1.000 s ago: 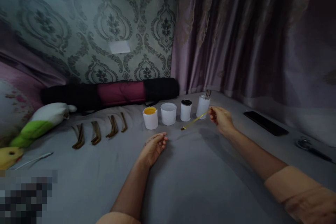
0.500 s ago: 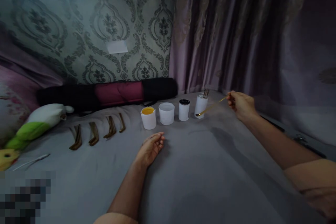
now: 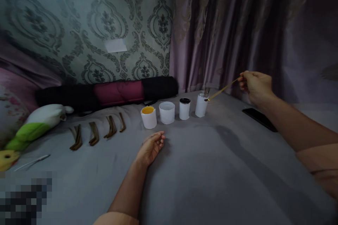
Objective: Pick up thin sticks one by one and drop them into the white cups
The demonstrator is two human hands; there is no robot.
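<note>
In the head view my right hand (image 3: pixel 255 83) is raised at the right, its fingertips pinched on the end of a long thin yellowish-brown stick (image 3: pixel 221 92). The stick slants down to the left. Its dark, shiny tip appears in front of the upper right side of a narrow white container (image 3: pixel 200 107) with several thin dark sticks (image 3: pixel 207 91) standing in it; whether it touches is unclear. My left hand (image 3: pixel 151 148) rests on its side on the grey sheet, fingers loosely curled, holding nothing visible. Nearest to it is a white tub (image 3: pixel 149 119) with a yellow inside.
Between lie a wide white tub (image 3: pixel 167 114) and a narrow one with a black top (image 3: pixel 184 109). Several bundles of bent brown sticks (image 3: pixel 93 134) lie left. A long black-and-maroon bag (image 3: pixel 118 93) lies along the wall; a plush toy (image 3: pixel 37 121) is far left, a dark phone-like slab (image 3: pixel 260 119) right.
My right hand has moved right and up with the stick, and its tip has risen from the narrow container's base to near its rim. The dark slab shows more. My left hand stays put.
</note>
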